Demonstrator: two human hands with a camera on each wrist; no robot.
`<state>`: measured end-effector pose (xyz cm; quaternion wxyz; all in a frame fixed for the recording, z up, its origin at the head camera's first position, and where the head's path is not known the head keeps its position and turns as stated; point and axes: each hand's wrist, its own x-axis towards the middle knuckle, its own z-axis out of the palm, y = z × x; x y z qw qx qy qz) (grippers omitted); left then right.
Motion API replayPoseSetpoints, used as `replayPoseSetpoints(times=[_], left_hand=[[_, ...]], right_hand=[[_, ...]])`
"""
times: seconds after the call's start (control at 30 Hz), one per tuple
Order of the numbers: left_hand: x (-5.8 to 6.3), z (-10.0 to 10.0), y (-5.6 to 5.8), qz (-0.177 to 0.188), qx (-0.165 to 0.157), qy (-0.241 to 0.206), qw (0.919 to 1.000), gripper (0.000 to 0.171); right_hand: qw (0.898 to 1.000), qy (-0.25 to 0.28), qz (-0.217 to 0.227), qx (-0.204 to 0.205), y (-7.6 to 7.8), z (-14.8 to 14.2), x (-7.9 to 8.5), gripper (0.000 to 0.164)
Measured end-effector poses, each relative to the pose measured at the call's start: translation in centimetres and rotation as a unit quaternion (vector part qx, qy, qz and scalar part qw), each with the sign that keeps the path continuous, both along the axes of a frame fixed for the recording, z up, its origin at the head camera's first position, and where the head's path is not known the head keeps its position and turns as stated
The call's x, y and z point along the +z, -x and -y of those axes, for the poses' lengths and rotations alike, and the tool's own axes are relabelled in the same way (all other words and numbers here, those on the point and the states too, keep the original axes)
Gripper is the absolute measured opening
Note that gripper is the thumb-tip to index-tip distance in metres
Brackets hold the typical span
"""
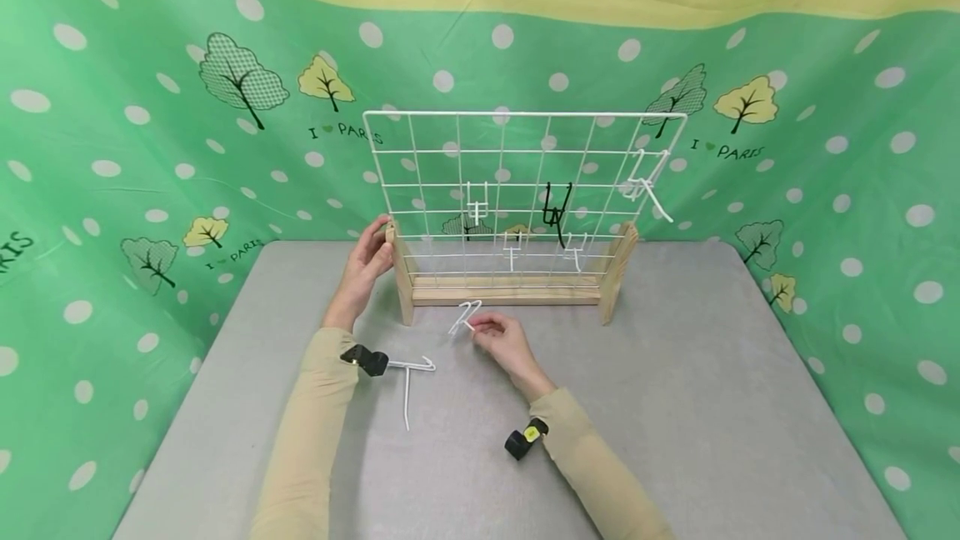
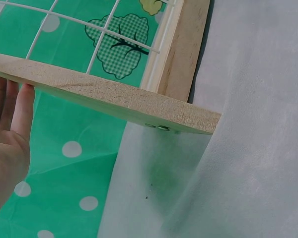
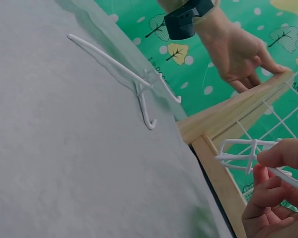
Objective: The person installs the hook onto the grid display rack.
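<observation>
My left hand grips the upper end of the left wooden side post of a white wire grid rack. In the left wrist view, its fingertips press against the board. With thumb and fingers, my right hand pinches the prong of a white wire hook, its double-hooked end pointing toward the rack. That hook is in front of the rack's wooden base bar. Another white wire hook lies on the table beside my left wrist, partly hidden behind the wrist camera.
On the grid hang a black hook and several white ones, including a white hook left of centre and a white hook at upper right. Grey cloth covers the table. Green patterned cloth encloses the back and sides.
</observation>
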<state>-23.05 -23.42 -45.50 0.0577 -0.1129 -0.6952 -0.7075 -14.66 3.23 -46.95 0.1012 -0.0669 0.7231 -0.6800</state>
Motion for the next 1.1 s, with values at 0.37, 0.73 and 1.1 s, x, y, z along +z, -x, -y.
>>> replayPoseSetpoints(times=[0.37, 0.73, 1.1], left_hand=[[0.5, -0.2, -0.4, 0.002, -0.002, 0.002, 1.0000, 0.049], [2.3, -0.9, -1.7, 0.005, 0.006, 0.008, 0.9999, 0.049], [2.3, -0.9, -1.5, 0.007, 0.006, 0.003, 1.0000, 0.047]], right_hand=[[0.999, -0.005, -0.034, -0.001, 1.0, -0.4, -0.3, 0.025], [0.996, -0.033, -0.085, -0.004, 1.9, -0.6, -1.4, 0.020], [0.993, -0.039, -0.112, -0.001, 1.8, -0.7, 0.3, 0.018]])
